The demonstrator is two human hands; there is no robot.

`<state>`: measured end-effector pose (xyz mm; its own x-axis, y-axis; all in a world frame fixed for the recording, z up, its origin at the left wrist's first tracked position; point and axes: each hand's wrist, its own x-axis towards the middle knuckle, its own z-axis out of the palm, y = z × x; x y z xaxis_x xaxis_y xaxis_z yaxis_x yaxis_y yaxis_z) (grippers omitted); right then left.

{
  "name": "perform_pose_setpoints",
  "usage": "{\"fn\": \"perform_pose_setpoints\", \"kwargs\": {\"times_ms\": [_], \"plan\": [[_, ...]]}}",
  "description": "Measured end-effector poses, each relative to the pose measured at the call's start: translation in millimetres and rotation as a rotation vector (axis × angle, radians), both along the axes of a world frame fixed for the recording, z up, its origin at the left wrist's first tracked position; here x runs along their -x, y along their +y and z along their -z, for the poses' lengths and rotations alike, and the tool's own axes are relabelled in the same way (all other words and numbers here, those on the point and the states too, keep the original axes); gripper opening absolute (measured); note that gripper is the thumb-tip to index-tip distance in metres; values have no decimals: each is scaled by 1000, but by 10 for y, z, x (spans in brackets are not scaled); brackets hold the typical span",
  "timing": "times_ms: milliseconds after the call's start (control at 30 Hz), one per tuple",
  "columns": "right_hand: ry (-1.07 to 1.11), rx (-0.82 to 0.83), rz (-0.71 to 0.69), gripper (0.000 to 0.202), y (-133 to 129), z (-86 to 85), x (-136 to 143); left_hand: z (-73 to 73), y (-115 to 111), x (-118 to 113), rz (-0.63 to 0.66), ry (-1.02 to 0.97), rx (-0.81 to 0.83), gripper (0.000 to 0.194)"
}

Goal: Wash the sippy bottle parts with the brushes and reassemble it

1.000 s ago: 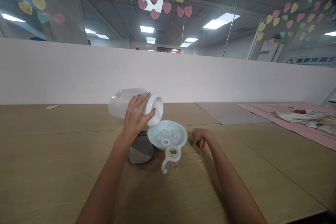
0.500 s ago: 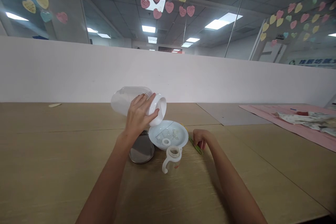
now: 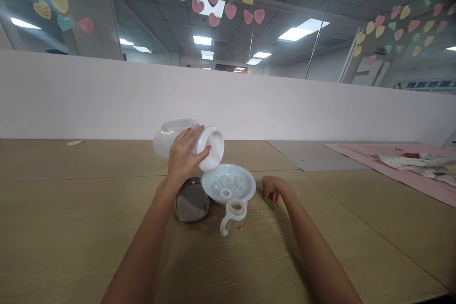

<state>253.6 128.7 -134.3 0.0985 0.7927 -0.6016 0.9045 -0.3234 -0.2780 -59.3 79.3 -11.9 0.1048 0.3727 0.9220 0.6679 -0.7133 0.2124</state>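
My left hand (image 3: 185, 154) grips a clear plastic jar (image 3: 171, 137) near its white neck, tipped on its side with the open mouth (image 3: 214, 149) over a white bowl (image 3: 246, 189). Pale pieces and a white ring (image 3: 225, 193) lie in the bowl. In front of the bowl stands a small baby bottle with white handles (image 3: 233, 216). A round metal lid (image 3: 191, 205) lies flat to the bowl's left. My right hand (image 3: 274, 187) rests on the table with its fingers curled, touching a thin green stick (image 3: 266, 198).
A white partition wall (image 3: 320, 109) runs along the table's far edge. At the far right a pink cloth (image 3: 384, 161) carries packets (image 3: 420, 161). A grey mat (image 3: 306, 152) lies behind the bowl, and a small pale stick (image 3: 74, 143) sits far left.
The tipped jar stays over the bowl, its mouth lifted slightly between the last two frames. My right hand has not moved.
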Motion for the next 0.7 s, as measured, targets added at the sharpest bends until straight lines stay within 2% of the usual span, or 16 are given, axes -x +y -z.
{"fn": "perform_pose_setpoints", "kwargs": {"times_ms": [200, 333, 433, 567, 700], "plan": [[6, -11, 4, 16, 50, 59, -26, 4, 137, 147, 180, -573, 213, 48], [8, -15, 23, 17, 92, 108, -46, -70, 174, 236, 328, -887, 228, 48], [13, -17, 30, 17, 107, 123, -54, -145, 160, 297, 386, -1033, 265, 43], [19, -17, 36, 14, 104, 112, -59, -254, 16, 294, 449, -1029, 358, 43], [22, -14, 46, 13, 102, 104, -66, -321, -265, 133, 529, -692, 424, 45]]}}
